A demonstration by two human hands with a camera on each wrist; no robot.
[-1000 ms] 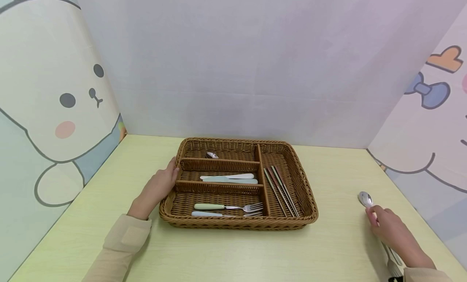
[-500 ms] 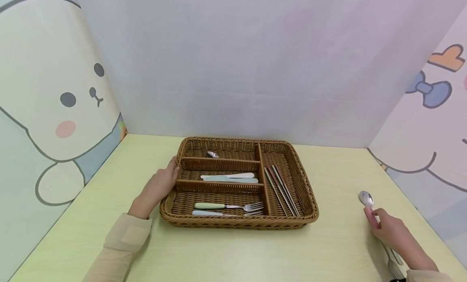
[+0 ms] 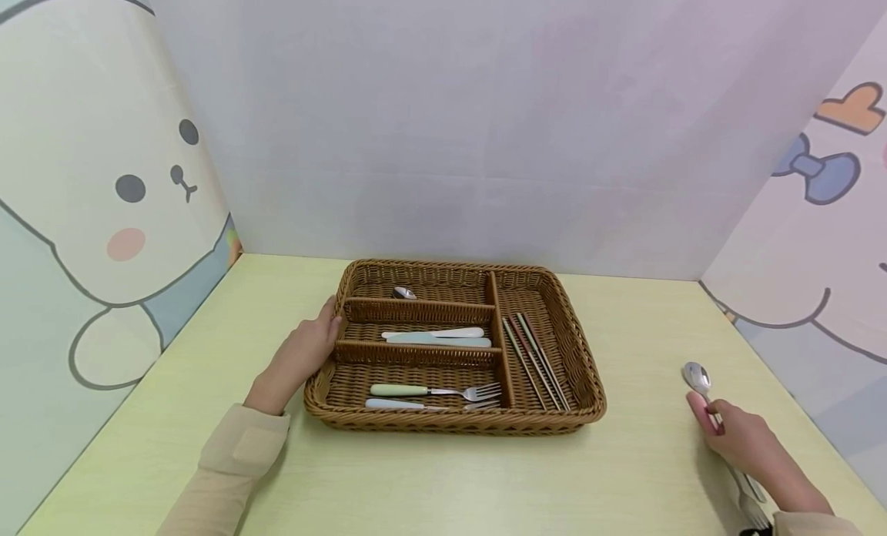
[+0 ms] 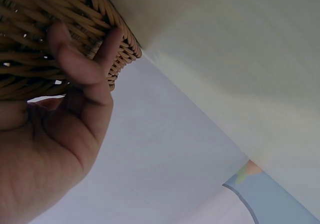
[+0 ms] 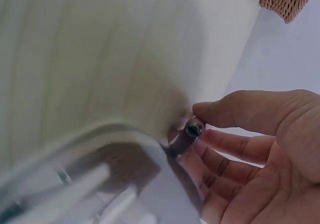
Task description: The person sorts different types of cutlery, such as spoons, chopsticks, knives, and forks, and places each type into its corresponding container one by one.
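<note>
My left hand [image 3: 301, 355] holds the left rim of a brown wicker cutlery basket [image 3: 450, 420]; curled fingers lie against its weave [image 4: 25, 39] in the left wrist view. At the right, my right hand [image 3: 751, 447] pinches a fork by its pink handle [image 3: 701, 411]. The fork's tines [image 3: 753, 511] point back toward the wrist and loom blurred in the right wrist view. Just beyond that hand, a metal spoon [image 3: 696, 377] lies on the table, its handle partly hidden under the fingers.
In the basket's left compartments are a spoon [image 3: 403, 293], a white knife [image 3: 457, 333] with a pale blue one [image 3: 443, 341], and forks with green [image 3: 398, 390] and blue [image 3: 395, 404] handles. Chopsticks [image 3: 533, 359] fill the right compartment. Fabric walls [image 3: 450, 135] enclose the table.
The pink handle has swung slightly left, away from the spoon, in my right hand. My left hand stays on the basket.
</note>
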